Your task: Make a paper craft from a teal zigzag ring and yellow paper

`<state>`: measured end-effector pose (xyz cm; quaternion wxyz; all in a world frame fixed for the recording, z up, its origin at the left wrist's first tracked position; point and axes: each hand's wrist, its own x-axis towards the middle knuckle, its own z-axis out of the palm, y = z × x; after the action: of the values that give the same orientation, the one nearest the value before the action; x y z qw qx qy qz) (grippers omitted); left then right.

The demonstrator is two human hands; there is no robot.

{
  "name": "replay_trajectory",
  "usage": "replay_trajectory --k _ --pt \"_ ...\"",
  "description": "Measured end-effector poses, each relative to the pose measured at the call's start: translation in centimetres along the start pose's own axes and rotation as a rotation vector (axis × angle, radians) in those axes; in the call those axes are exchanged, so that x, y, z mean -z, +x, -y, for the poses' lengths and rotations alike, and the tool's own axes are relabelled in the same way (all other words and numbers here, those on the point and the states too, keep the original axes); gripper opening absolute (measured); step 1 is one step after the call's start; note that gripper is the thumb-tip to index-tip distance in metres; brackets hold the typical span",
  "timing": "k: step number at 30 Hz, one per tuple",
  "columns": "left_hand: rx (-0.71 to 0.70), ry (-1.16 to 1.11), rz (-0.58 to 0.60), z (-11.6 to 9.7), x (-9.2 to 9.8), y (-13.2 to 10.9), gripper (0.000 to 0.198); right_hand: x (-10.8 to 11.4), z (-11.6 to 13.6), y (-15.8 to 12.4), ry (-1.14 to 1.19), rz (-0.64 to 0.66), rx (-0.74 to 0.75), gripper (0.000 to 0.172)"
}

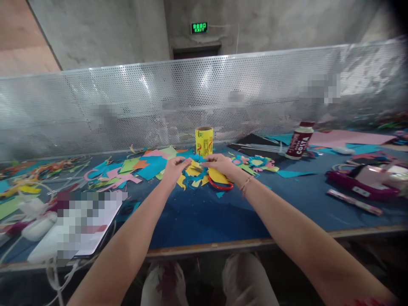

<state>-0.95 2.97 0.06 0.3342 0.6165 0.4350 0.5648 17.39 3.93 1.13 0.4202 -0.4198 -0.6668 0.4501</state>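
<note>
My left hand (pixel 175 166) and my right hand (pixel 220 165) face each other over the paper scraps, thumbs and fingers pinched. A small piece of blue paper (pixel 196 158) shows between their fingertips, its edges hard to make out. Below it lie a curled, fringed blue strip (pixel 194 182) and yellow paper scraps (pixel 216 176). Red-handled scissors (pixel 220 185) rest just under my right hand, their blades partly covered. Directly behind the hands stands a yellow cardboard tube (pixel 204 142). To the right of my right hand are paper flowers (pixel 257 162) in blue, pink and green.
Coloured paper scraps (pixel 127 168) spread over the blue table (pixel 204 225). A perforated metal divider (pixel 143 102) runs along the back. A Costa bottle (pixel 299 141), thin sticks (pixel 258 147) and a purple case (pixel 360 185) are on the right. A phone-like device (pixel 102 229) and cables lie left.
</note>
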Motion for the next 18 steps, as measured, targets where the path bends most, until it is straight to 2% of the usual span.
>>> replay_trajectory --k 8,12,14,18 --pt "-0.049 -0.061 -0.083 0.1 0.32 0.1 0.027 -0.23 0.01 -0.11 -0.114 0.127 0.054 0.029" --pt "0.08 -0.152 -0.063 0.11 0.25 0.2 0.03 -0.11 0.21 -0.27 -0.172 0.095 0.069 0.029" --pt "0.12 -0.129 -0.061 -0.04 0.19 0.28 0.032 -0.01 0.19 -0.22 -0.224 0.09 0.081 0.03" --pt "-0.033 0.038 -0.079 -0.61 -0.05 0.23 0.041 0.05 0.03 -0.02 -0.288 0.119 0.124 0.031"
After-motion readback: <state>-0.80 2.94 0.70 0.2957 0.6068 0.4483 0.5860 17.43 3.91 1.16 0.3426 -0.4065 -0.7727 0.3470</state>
